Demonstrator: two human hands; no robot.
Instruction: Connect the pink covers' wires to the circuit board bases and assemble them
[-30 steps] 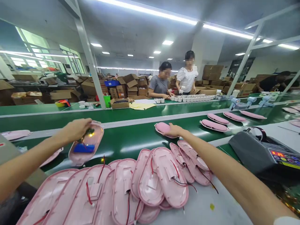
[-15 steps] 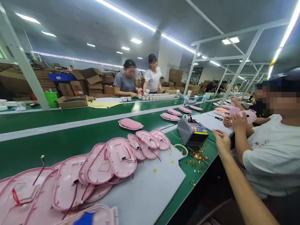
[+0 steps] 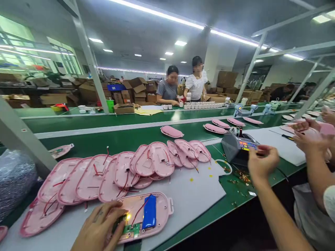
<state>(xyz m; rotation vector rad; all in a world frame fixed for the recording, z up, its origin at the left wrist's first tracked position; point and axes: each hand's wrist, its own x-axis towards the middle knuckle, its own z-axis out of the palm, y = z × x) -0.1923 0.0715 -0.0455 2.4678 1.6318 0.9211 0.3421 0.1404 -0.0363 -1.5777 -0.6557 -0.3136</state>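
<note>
A pink plastic shell [image 3: 163, 209] lies in front of me. It holds a blue battery pack [image 3: 149, 211], a green circuit board [image 3: 133, 229], thin wires and a glowing yellow light. My left hand [image 3: 101, 223] grips the left end of this shell, thumb and fingers bent over the board area and hiding part of it. Out to the right, my right hand [image 3: 263, 164] is just in front of a grey tape dispenser [image 3: 235, 148] with a lit panel. Its thumb and fingertips are pinched together; whatever is between them is too small to make out.
Overlapping pink shells with wires [image 3: 90, 177] run along the white sheet [image 3: 204, 191]. Amber tape scraps [image 3: 243, 177] litter the green bench by the dispenser. Closed pink cases [image 3: 172, 131] sit farther back. A co-worker's hands [image 3: 309, 136] are at the right, and a metal post [image 3: 26, 129] stands left.
The view has swung left and down. My left hand and the shell with the battery now show; before, only the shell's edge did. My right hand has turned and pinches by the dispenser.
</note>
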